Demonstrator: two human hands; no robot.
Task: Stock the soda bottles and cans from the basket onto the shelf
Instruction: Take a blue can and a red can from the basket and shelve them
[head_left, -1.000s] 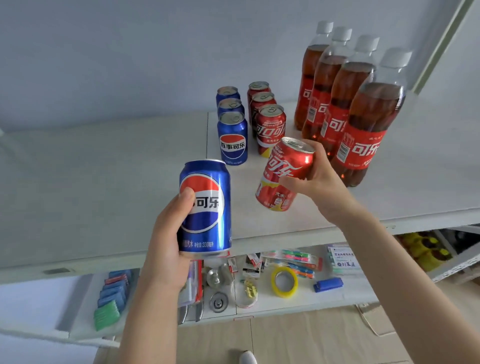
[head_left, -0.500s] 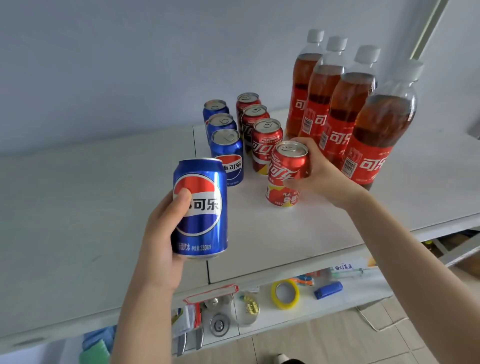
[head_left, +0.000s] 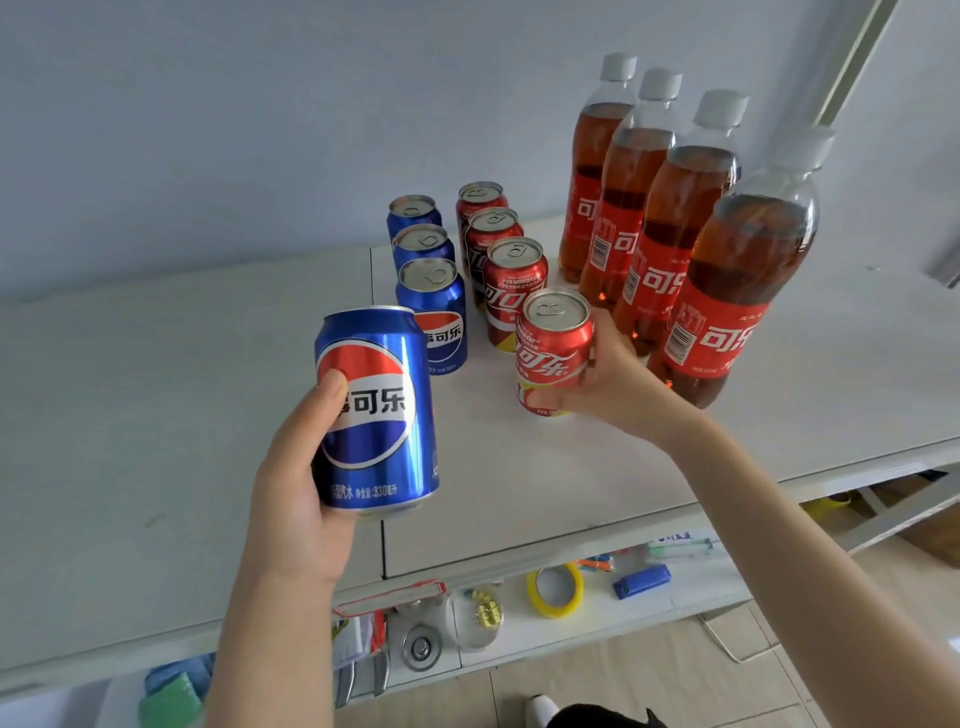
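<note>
My right hand (head_left: 608, 384) grips a red can (head_left: 553, 353) set at its row's front on the shelf (head_left: 156, 395); my left hand (head_left: 296, 488) holds a blue can (head_left: 376, 410) unplaced; four bottles (head_left: 675, 228) stand stocked, basket unseen

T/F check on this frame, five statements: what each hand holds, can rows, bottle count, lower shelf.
1. The left hand holds a blue can. True.
2. The right hand holds a bottle. False: it grips a red can at the front of the red row.
3. Three blue cans stand in a row on the shelf. True.
4. Six bottles stand on the shelf. False: four bottles, all with pale caps.
5. The roll of yellow tape lies on the top shelf among the cans. False: it lies on the lower shelf.
</note>
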